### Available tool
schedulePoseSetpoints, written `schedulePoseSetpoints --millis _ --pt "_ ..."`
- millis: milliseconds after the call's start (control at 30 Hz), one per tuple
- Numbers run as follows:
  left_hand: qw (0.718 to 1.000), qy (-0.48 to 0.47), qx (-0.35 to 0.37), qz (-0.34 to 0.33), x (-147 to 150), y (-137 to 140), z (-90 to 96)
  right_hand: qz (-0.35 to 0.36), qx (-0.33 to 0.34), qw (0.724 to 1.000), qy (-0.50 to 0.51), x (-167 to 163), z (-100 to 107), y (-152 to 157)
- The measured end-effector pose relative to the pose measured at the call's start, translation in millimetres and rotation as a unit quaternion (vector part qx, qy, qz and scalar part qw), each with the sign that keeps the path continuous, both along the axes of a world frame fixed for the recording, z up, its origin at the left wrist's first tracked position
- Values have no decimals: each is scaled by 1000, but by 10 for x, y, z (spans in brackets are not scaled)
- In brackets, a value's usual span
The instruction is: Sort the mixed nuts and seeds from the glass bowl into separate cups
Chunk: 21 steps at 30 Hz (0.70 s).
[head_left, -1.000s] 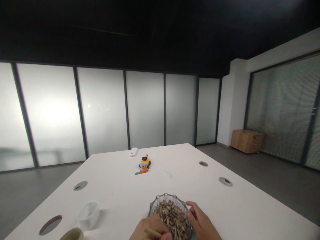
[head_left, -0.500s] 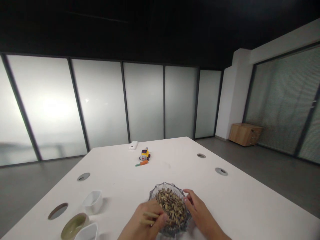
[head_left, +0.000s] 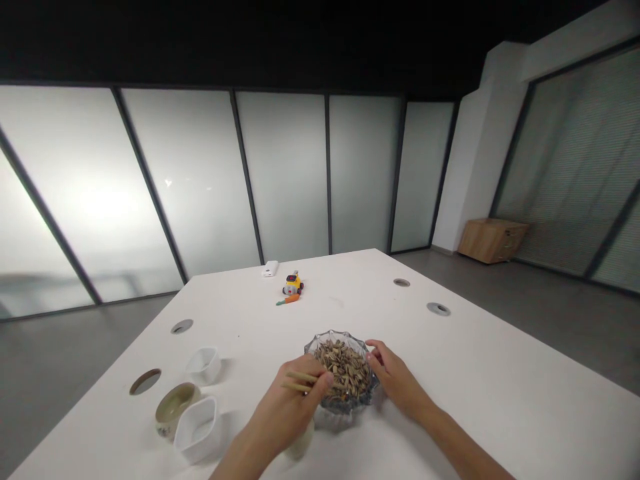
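A clear scalloped glass bowl full of striped sunflower seeds stands at the front of the table. My left hand is closed around a pair of wooden chopsticks, whose tips go down toward the seeds and are hard to make out. On the bowl's right side, my right hand grips the rim between thumb and fingers. Partly covered by my left wrist is a pale rounded object; its kind cannot be made out.
To the left stand two white bowls and an olive-green bowl. Farther back lie a yellow toy vehicle, an orange and green carrot-shaped piece and a white device. Round holes are cut in the white tabletop.
My view has tilted down, so the table sits higher and more of the left bowls shows. Both hands keep about the same place at the glass bowl.
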<state>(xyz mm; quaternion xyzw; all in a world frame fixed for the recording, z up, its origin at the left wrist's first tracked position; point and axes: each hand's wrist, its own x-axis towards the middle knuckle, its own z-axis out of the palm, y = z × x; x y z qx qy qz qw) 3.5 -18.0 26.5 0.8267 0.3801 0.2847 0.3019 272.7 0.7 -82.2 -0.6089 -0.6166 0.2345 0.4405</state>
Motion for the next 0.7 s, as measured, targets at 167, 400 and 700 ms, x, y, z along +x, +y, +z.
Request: schedulePoseSetpoints --millis 167,400,700 --pt "1000 3 -8 -22 23 -10 -30 1 4 1000 -4 8 -15 7" --pt "999 1 7 -38 33 -33 9 3 -4 1000 -3 24 -20 7" --pt "1000 1 1 -8 21 -19 56 0 -17 1000 -10 45 -2 2"
